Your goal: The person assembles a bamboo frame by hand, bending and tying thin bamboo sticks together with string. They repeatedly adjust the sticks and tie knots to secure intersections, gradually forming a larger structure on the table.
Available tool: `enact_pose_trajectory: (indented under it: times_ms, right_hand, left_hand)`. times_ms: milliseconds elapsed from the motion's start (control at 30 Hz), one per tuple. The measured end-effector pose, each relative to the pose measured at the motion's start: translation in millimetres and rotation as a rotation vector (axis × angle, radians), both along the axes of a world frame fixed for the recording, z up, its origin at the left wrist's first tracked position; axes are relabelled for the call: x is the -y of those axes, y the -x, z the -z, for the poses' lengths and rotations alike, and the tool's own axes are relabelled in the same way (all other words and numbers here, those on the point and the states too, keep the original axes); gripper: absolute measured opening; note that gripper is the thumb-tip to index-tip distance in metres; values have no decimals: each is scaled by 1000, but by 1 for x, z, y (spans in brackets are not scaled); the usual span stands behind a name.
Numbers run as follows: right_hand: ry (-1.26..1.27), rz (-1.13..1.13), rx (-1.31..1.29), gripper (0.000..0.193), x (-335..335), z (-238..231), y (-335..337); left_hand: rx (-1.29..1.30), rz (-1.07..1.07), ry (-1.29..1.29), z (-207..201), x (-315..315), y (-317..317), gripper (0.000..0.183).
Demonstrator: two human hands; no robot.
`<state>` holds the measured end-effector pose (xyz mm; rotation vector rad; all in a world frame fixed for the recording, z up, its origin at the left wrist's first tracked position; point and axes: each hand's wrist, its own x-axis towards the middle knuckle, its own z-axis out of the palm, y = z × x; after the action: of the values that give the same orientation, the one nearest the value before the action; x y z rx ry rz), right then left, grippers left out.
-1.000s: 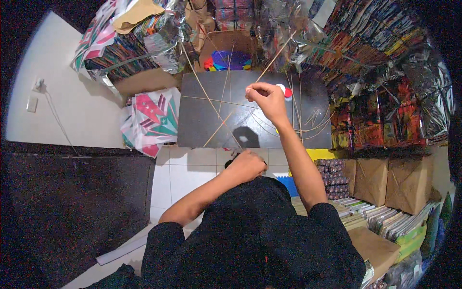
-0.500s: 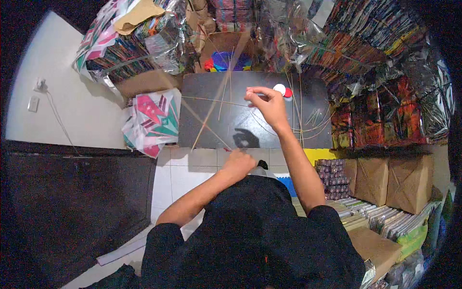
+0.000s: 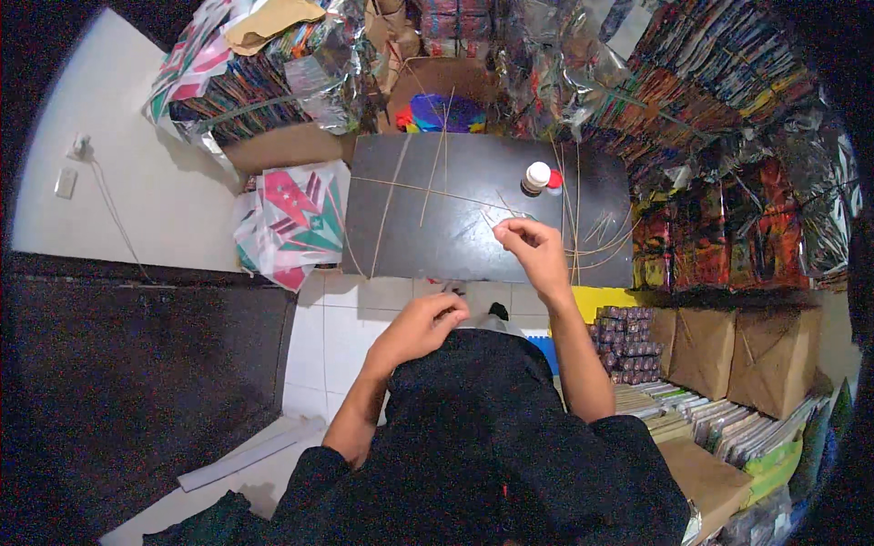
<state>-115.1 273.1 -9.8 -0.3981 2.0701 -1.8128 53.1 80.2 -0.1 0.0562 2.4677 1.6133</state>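
Observation:
My right hand is raised over the near part of a dark table, its thumb and forefinger pinched together. Whatever lies in the pinch is too small to make out. Closer to my body, just short of the table's front edge, my left hand is curled with thumb and fingertips together; its contents are hidden. Thin tan sticks lie across the table, some crossing. One bent strip stretches over the table's left part. Beyond my right hand stands a small dark bottle with a white cap, beside a red round lid.
Folded printed plastic sheets rest left of the table. Stacked packets and wrapped bundles rise behind and to the right. Brown paper packages and small cylinders stand at the lower right. A blue round item sits behind the table.
My right hand has come down and nearer, showing the bottle in full. My left hand has shifted slightly left and down. The blurred crossing strips at the left have swung away from their crossed position.

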Motion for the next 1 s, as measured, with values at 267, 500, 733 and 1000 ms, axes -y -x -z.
enact_pose_trajectory:
  times_ms: [267, 500, 733, 1000]
  right_hand:
    - [4, -42, 56, 19, 16, -6, -21]
    - [9, -63, 51, 18, 18, -3, -28]
    - [69, -56, 15, 20, 16, -5, -32]
    - [104, -30, 54, 16, 12, -23, -36]
  left_hand:
    - [-36, -104, -145, -7, -9, 9, 19]
    - [32, -211, -180, -20, -15, 15, 14]
    - [-36, -270, -286, -18, -23, 19, 15]
    - [-121, -183, -140, -51, -31, 21, 15]
